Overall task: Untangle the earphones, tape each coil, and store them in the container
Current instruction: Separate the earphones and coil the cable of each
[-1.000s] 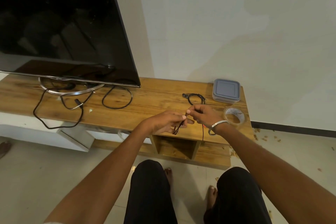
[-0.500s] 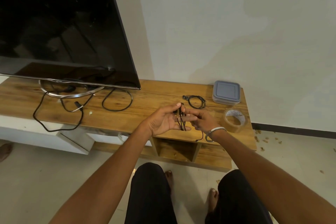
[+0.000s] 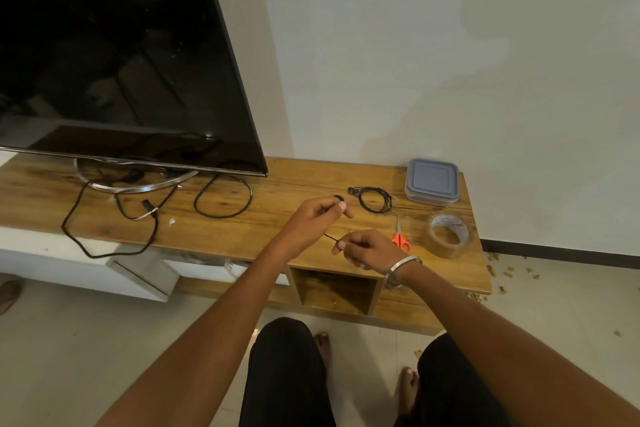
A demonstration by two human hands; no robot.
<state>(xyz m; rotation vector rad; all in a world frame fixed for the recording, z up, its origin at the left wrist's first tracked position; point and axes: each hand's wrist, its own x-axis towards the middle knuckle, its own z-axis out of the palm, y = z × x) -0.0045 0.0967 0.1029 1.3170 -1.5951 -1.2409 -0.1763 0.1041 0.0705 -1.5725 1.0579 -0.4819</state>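
My left hand (image 3: 313, 222) pinches a black earphone cable (image 3: 329, 237) over the wooden TV stand (image 3: 263, 218), with a small black loop showing above its thumb. My right hand (image 3: 370, 248), a metal bangle on its wrist, pinches the same cable a little lower and to the right. A second black earphone set (image 3: 374, 199) lies coiled on the stand beyond my hands. The lidded grey container (image 3: 432, 181) sits at the back right. A roll of clear tape (image 3: 448, 236) stands near the right edge, with orange-handled scissors (image 3: 400, 236) beside it.
A large black TV (image 3: 114, 52) fills the left, on a metal foot with black cables (image 3: 221, 199) looping over the stand. An open cubby (image 3: 334, 289) lies under the stand's front edge. My knees and bare feet are on the tiled floor below. Crumbs litter the floor at right.
My hands have separated: the left moved up and away, the right came down towards me, drawing the cable out between them. The scissors, hidden before by my right hand, are now visible.
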